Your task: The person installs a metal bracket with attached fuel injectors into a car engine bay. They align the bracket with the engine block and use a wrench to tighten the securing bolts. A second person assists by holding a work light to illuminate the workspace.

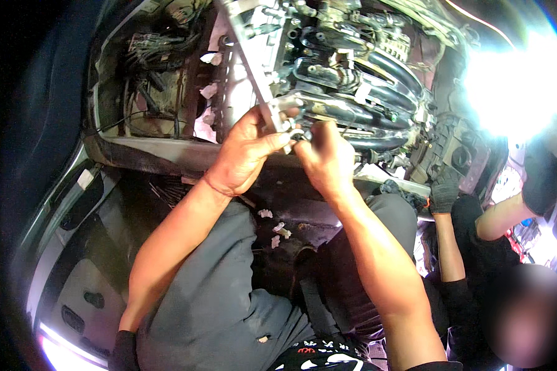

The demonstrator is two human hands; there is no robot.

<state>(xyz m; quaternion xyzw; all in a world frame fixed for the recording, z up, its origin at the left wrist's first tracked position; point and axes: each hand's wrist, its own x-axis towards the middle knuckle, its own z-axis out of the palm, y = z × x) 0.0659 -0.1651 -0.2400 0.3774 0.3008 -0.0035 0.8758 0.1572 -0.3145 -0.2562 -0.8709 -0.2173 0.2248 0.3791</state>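
My left hand [244, 151] is closed round the near end of a long, light metal rail [249, 59], which slants up and to the left over the engine. Close beside it, my right hand [328, 154] is bent into a pinch at that end of the rail. A small pale fitting [298, 133] shows between the two hands. What the right fingertips grip is hidden by the fingers and partly blurred. Just beyond my hands lie the black curved tubes of an intake manifold [384, 89].
An engine-bay edge [161, 154] runs across in front of me. Loose wiring [151, 52] fills the left side. Crumpled white scraps [281, 232] lie below, between my legs. At right a co-worker's gloved hand [444, 196] rests by the bay edge, near a glaring lamp [517, 80].
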